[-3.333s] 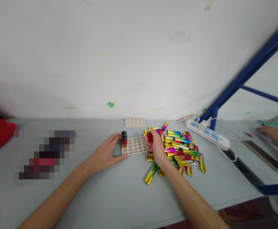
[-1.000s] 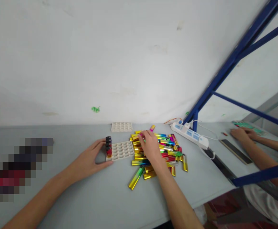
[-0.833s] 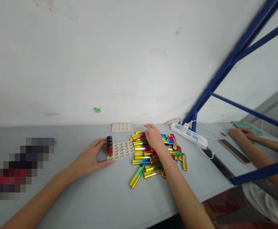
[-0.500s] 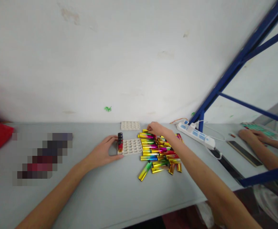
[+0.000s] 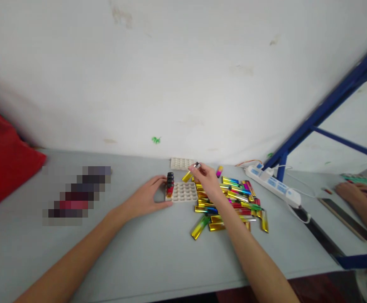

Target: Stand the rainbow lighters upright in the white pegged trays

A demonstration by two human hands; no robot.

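"Just past the far edge of the near tray (image 5: 185, 193), I have the gold piece (image 5: 188, 175), tilted, its body slanting down to the left."

"Which hand has it?"

"My right hand (image 5: 209, 180). Its thumb and fingertips are pinched together on the silver, dark-tipped end."

"How does the near tray lie?"

"Flat on the grey table (image 5: 123, 265), rounded pockets upward. Along its left end I see one line of black-topped pieces (image 5: 170, 184) standing upright."

"What about the other hand?"

"My left hand (image 5: 148, 195) curves round that end, thumb spread wide from the fingers: thumb at the near corner, fingers beside the standing line. How firmly it presses on the tray, I cannot tell from my screen."

"And nearby?"

"Right of the tray, partly behind my forearm, is a heap of shiny pieces (image 5: 238, 205), overlapping, gold with red, green and blue. One pink-and-gold piece (image 5: 219, 171) lies a little apart, near the wall (image 5: 183, 84). A second pale tray (image 5: 179, 163) lies beyond the first."

"Farther out?"

"On the right, a white power strip (image 5: 273, 184) by the foot of a blue frame (image 5: 299, 136), then a co-worker's hands (image 5: 349, 192) near a dark flat bar (image 5: 345, 219). Far left, something red (image 5: 3, 155)."
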